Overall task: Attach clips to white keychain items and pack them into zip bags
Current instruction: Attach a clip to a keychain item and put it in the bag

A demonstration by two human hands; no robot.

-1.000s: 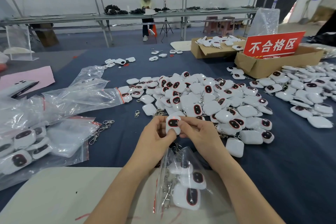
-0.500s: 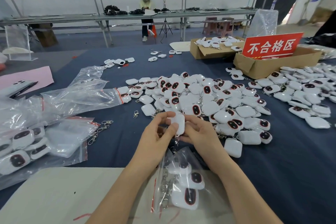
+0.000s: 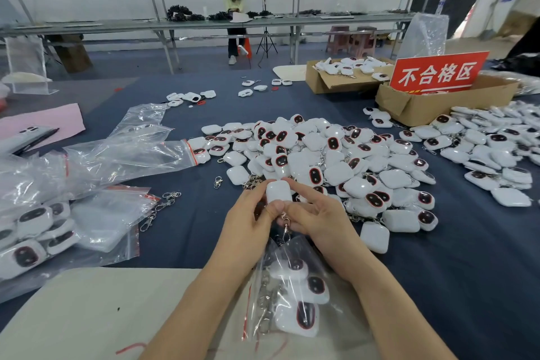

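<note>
Item: small white rounded-square plastic keychain case (image 3: 278,191), pinched above the clear red-sealed zip bag (image 3: 280,266) by curled fingers of left hand (image 3: 251,222) and right hand (image 3: 318,213), silver metal clip (image 3: 285,225) dangling beneath; likely light, rigid, slippery, best gripped by its flat sides.

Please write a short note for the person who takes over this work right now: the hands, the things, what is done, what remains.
Hands: left hand and right hand both pinch one white item; a clip hangs under it.
Things: open bag lies under the wrists; pile ahead; spare clips, empty bags and filled bags to the left.
Done: about three items in the open bag.
Left: check the clip, bag this item, seal, continue with the pile.
</note>
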